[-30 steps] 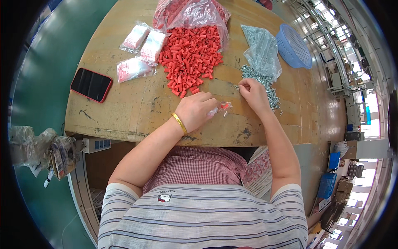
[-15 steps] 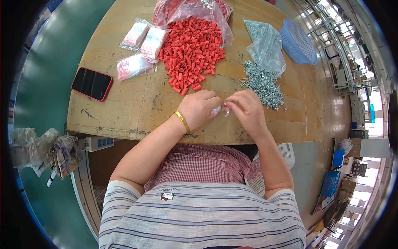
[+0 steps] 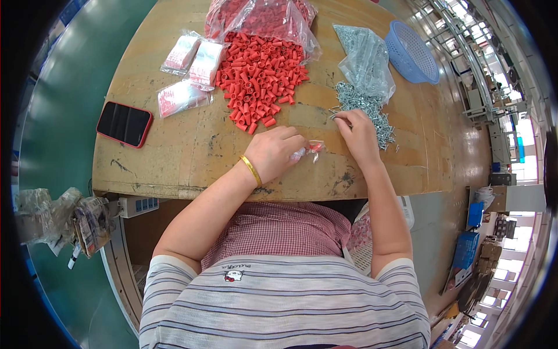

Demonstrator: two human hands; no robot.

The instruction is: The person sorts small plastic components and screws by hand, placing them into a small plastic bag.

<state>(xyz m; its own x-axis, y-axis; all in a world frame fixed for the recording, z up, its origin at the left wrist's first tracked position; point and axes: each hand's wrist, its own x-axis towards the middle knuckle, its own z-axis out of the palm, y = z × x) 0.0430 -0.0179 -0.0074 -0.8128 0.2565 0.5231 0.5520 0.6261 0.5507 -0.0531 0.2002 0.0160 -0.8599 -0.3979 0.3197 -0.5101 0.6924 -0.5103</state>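
My left hand [image 3: 274, 152] is closed on a small clear plastic bag [image 3: 315, 148] with red on it, whose end sticks out past the fingertips above the table. Some whitish plastic also shows under those fingers. At the left edge of a heap of small silvery screws [image 3: 384, 129], my right hand [image 3: 357, 135] has its thumb and fingers pinched together. What they hold, if anything, is hidden. Beyond my left hand lies a big pile of red tapered plastic caps [image 3: 256, 78], spilling out of a large clear bag [image 3: 264, 20].
Three packs of flat clear bags [image 3: 204, 63] lie left of the caps, with a red-edged phone [image 3: 124, 124] nearer the table's left side. Behind the screws are a clear bag of screws [image 3: 365, 65] and a blue plastic basket [image 3: 411, 51]. The wooden table's front edge [image 3: 174, 191] runs close to me.
My right hand has left the small bag and moved right and away from me to the screw heap. The left hand keeps the bag nearly in place. The whole view has shifted slightly.
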